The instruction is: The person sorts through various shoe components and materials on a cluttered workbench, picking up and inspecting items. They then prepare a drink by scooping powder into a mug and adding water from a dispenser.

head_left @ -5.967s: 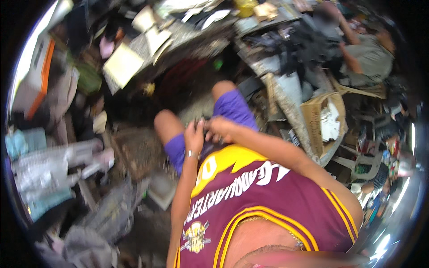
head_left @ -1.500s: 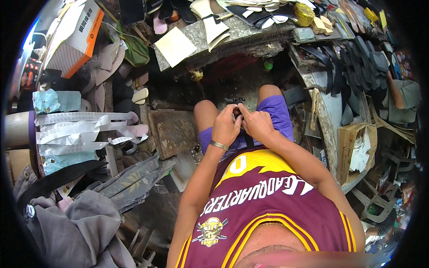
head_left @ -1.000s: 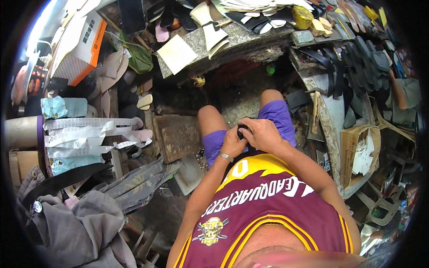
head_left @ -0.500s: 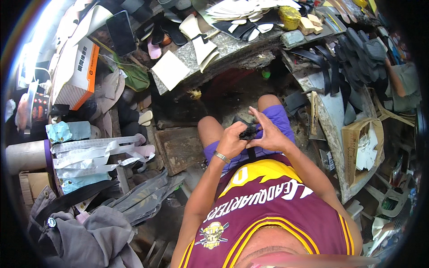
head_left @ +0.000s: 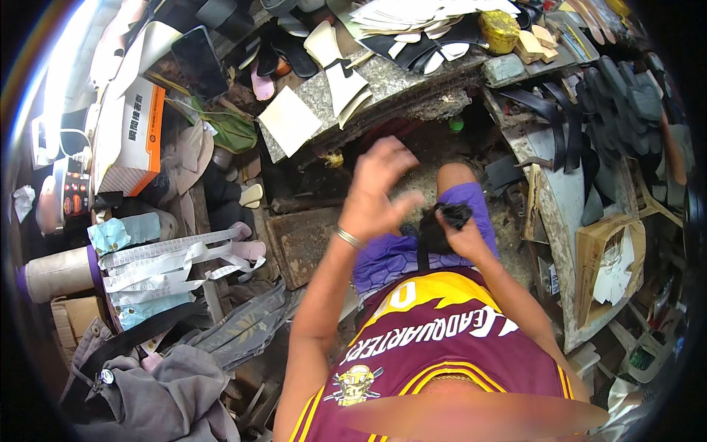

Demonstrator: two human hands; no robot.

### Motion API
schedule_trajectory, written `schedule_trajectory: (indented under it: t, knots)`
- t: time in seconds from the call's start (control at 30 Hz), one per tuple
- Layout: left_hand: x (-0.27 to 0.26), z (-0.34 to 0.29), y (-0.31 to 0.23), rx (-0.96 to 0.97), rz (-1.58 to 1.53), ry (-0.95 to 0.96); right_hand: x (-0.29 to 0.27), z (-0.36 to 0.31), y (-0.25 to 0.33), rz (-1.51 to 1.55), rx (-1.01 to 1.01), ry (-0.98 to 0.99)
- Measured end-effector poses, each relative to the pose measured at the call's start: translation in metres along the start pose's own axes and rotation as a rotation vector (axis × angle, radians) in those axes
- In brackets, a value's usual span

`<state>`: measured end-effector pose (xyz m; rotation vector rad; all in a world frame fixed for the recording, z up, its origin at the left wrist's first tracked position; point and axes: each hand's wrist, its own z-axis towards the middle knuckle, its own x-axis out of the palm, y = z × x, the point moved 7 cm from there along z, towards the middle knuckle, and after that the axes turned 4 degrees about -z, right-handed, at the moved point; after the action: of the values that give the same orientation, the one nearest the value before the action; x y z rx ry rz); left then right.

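Just right of the frame's centre, a black, crumpled-looking bundle point(head_left: 456, 214) sits in my right hand point(head_left: 467, 239), fingers curled closed around it, above my purple shorts point(head_left: 379, 258). Near the middle, my left hand point(head_left: 374, 186) is raised and blurred, fingers spread wide, holding nothing I can see. Toward upper centre, a pale square sheet point(head_left: 290, 122) lies on the mottled bench point(head_left: 390, 81).

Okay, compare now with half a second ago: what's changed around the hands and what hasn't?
The left hand has let go of the black bundle and lifted away forward and left, fingers spread, apparently empty. The right hand now grips the bundle, which has shifted right. The cream square sheet and white-and-orange box stayed put.
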<state>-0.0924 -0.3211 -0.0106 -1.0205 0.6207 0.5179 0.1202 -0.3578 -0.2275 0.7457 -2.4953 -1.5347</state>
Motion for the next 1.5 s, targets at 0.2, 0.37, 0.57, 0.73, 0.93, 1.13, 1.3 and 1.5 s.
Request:
schedule_trajectory:
  t: [0.2,0.37,0.57,0.73,0.93,1.13,1.3,1.5]
  knots:
    - [-0.063,0.096,0.091,-0.433,0.451,-0.192,-0.075,0.023,-0.025,-0.119,0.08,-0.328]
    - [-0.036,0.122,0.136,-0.558,0.493,-0.03,-0.098,0.024,-0.024,-0.118,0.057,-0.516]
    - [-0.032,0.138,0.159,-0.534,0.37,0.147,-0.123,0.04,-0.029,-0.081,0.018,-0.519]
    - [-0.046,0.145,0.16,-0.591,0.146,0.04,-0.146,0.048,-0.038,-0.052,0.046,-0.521]
    - [-0.074,0.15,0.128,-0.668,-0.387,-0.45,-0.174,0.05,-0.054,-0.006,-0.013,-0.437]
    - [-0.061,0.204,0.114,-0.507,-0.267,-0.559,-0.184,0.05,-0.052,-0.105,-0.117,-0.449]
    - [-0.003,0.263,0.13,-0.309,-0.187,-0.543,-0.185,0.051,-0.049,-0.056,-0.005,-0.508]
    - [0.034,0.262,0.154,-0.636,0.158,-0.281,-0.19,0.049,-0.048,-0.082,-0.014,-0.672]
